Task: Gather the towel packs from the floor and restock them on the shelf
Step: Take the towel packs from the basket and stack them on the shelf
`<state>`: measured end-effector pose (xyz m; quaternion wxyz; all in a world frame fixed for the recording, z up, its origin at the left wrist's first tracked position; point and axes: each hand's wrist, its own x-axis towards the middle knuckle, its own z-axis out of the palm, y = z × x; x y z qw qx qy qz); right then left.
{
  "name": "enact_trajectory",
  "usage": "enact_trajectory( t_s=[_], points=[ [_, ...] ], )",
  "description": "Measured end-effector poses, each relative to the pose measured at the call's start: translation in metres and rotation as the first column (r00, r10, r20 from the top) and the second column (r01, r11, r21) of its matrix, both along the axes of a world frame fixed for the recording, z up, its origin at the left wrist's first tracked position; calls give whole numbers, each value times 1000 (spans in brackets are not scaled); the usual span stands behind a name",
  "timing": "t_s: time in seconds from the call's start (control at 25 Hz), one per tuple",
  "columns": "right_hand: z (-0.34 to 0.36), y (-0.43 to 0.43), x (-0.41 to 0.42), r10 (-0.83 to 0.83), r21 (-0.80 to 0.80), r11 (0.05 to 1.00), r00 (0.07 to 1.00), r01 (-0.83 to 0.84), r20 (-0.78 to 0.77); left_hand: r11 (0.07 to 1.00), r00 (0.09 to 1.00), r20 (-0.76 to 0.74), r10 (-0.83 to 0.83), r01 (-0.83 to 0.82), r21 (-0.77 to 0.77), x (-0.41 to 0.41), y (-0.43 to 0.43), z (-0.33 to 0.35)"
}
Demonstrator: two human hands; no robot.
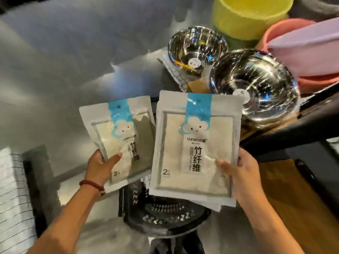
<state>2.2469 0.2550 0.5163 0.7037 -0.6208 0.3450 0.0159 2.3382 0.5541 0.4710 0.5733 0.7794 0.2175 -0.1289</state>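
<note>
Both hands raised over grey floor (55, 52), each holding towel packs upright, faces toward the camera.

Left hand (100, 166): 1 towel pack (119, 142) pinched at its lower-left corner, thumb pressed flat on the front, other fingers behind and out of sight. Red bead bracelet (91, 185) on that wrist.

Right hand (242, 173): a stack of towel packs (196, 143), more than 1 judging by the edges showing at the bottom; exact count unclear. Thumb on the front near the lower right, remaining fingers wrapped behind the right edge.

The 2 bundles sit side by side, edges nearly touching.

Behind them, on the wooden shelf (286, 182): 2 steel bowls (198, 50) (255, 85), a yellow-green bucket (247, 17), pink basins (304, 55). Below the hands, a black perforated basket (165, 215).
</note>
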Motion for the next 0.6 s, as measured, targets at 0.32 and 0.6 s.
enact_trajectory(
  t_s=[0.32,0.6],
  points=[
    [195,4,-47,-127,40,992,965,121,232,982,937,294,-187,183,40,-6,-11,223],
    [306,-2,-139,-395,75,911,804,406,445,882,800,437,-412,471,-32,-21,-72,340]
  ],
)
